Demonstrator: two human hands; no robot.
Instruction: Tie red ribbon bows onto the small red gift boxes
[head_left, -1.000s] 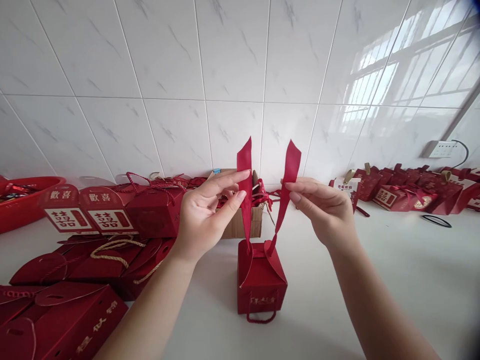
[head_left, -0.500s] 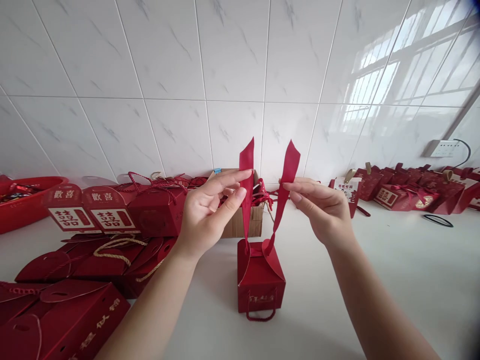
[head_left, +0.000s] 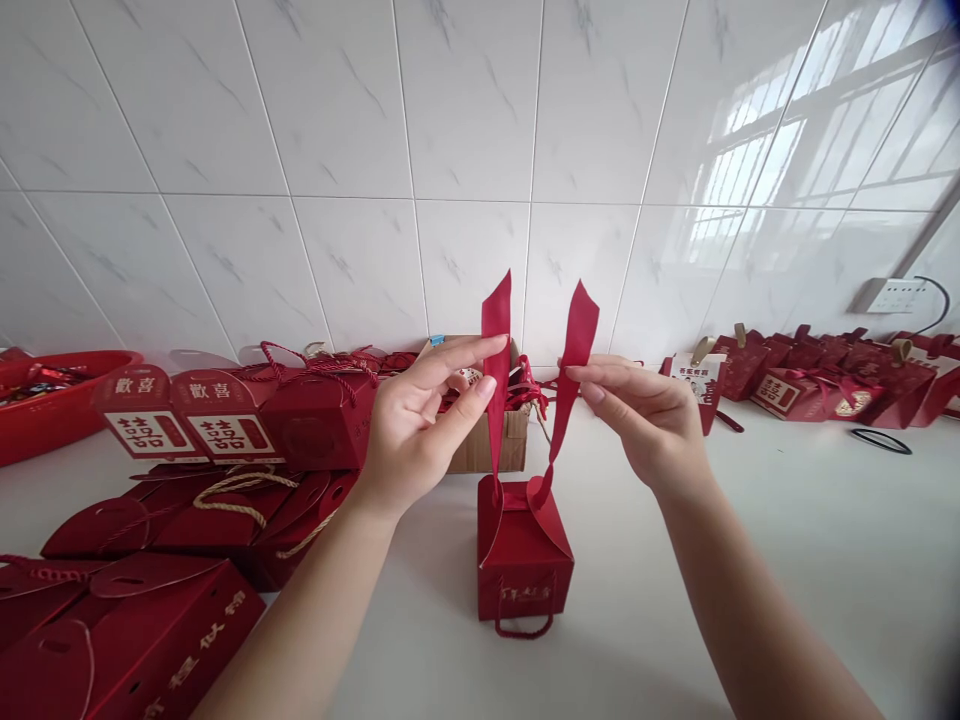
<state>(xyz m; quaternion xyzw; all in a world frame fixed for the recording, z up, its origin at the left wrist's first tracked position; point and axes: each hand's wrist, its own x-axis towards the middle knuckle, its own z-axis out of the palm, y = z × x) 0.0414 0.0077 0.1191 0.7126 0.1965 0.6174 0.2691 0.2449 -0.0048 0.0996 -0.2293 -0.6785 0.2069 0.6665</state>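
Note:
A small red gift box (head_left: 525, 575) with gold lettering and a cord handle on its front stands on the white tabletop (head_left: 622, 640). From slots in its folded top rises a red ribbon (head_left: 581, 325), its two ends held upright and apart. My left hand (head_left: 431, 415) pinches the left end between thumb and fingers. The right end is pinched by my right hand (head_left: 649, 415), thumb against fingers. Both ribbon tips stick up above the fingertips. Near the box the right strand looks twisted.
Larger red boxes (head_left: 187, 640) with rope handles crowd the left, beside a red plastic basin (head_left: 52, 410). A cardboard carton (head_left: 487, 445) stands behind the small box. More gift boxes (head_left: 810, 385), a black loop (head_left: 881, 441) and a power socket (head_left: 896, 295) are at right.
Hardly anything differs. Both hands keep their pinch on the ribbon ends, and the view has shifted very slightly.

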